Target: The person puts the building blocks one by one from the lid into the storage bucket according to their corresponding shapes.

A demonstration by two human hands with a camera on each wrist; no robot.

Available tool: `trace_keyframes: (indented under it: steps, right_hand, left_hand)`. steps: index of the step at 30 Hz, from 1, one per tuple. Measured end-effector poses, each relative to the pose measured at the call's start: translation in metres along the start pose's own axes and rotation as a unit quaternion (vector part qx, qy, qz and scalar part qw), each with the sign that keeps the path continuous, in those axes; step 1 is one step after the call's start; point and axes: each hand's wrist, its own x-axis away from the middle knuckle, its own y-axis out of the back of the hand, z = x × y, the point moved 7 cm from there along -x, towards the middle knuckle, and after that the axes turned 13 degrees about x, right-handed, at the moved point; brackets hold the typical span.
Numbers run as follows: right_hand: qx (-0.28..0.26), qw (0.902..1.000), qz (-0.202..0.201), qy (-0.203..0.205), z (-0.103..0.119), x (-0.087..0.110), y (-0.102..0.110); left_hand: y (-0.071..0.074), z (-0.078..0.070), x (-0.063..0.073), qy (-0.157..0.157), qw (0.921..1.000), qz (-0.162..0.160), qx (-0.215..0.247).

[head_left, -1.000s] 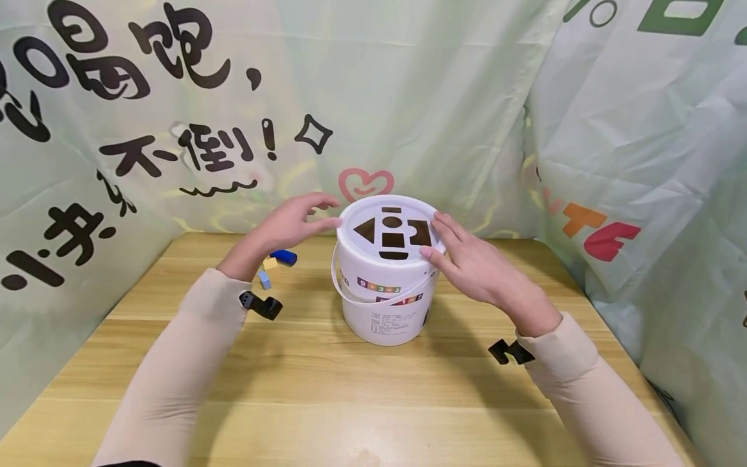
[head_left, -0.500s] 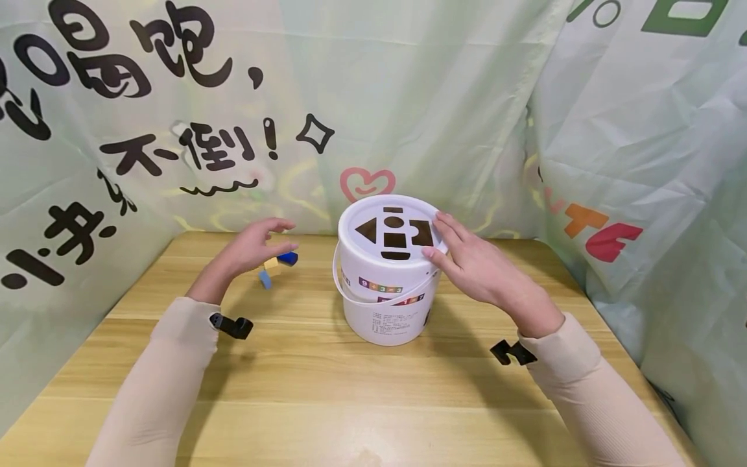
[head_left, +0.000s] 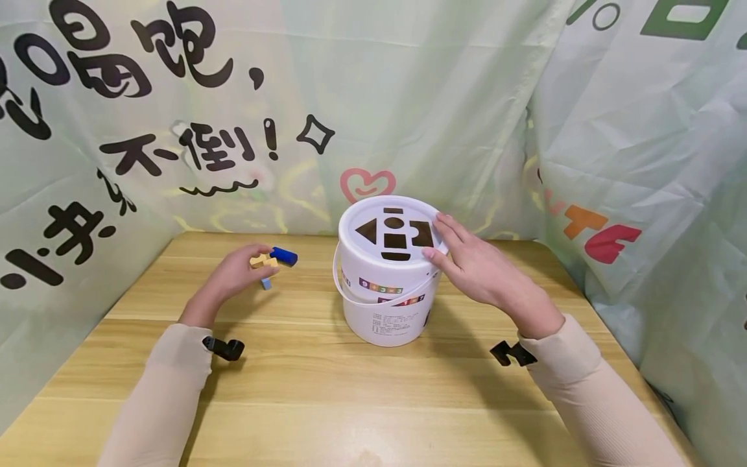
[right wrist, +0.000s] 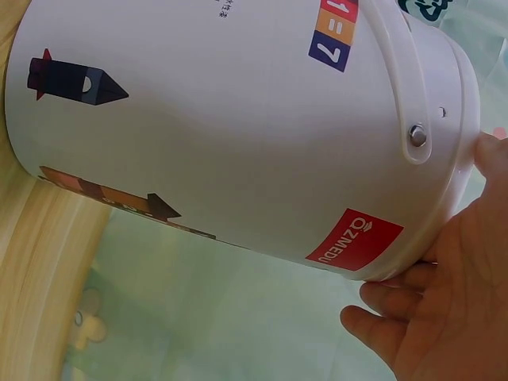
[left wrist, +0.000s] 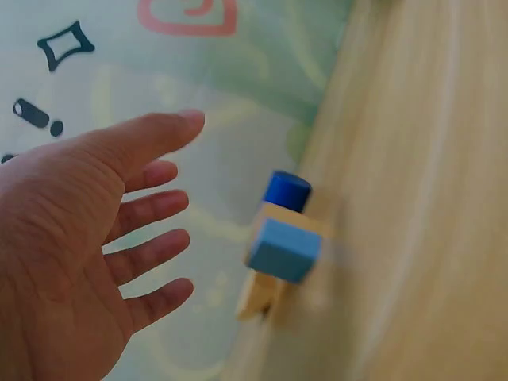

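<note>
A white bucket (head_left: pixel 382 321) stands upright on the table, its lid (head_left: pixel 373 251) cut with several shaped holes. My right hand (head_left: pixel 475 269) rests on the lid's right edge, thumb on top; in the right wrist view the fingers (right wrist: pixel 389 329) lie along the rim. On the left, my left hand (head_left: pixel 235 272) hovers at a small group of blocks with thumb and fingers spread. The group has yellow blocks (head_left: pixel 264 261), a dark blue cylinder (head_left: pixel 284 257) and a light blue block (head_left: pixel 266 284). In the left wrist view, a gap separates the fingertips from the light blue block (left wrist: pixel 286 250).
The bucket's white handle (head_left: pixel 362 303) hangs down its front. Printed cloth (head_left: pixel 408 117) hangs behind the wooden table (head_left: pixel 327 395) and along both sides. A black wrist mount (head_left: pixel 224 348) sits at the left sleeve, another mount (head_left: pixel 513 353) at the right.
My left hand has left the bucket's left side and moved left and down to the blocks. My right hand stays at the lid's edge.
</note>
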Motion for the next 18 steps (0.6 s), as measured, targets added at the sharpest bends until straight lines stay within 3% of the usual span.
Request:
trace_keyframes:
  steps: [8,18]
  right_hand:
    - [0.0,1.0,0.001,-0.003,-0.001,0.001,0.0]
    - [0.002,1.0,0.003,-0.006,-0.001,0.001,0.001]
  left_hand:
    - [-0.007,0.028,0.009,0.05,0.9985,0.006,-0.023]
    - [-0.016,0.043,0.01,0.055,0.9985,0.009,0.004]
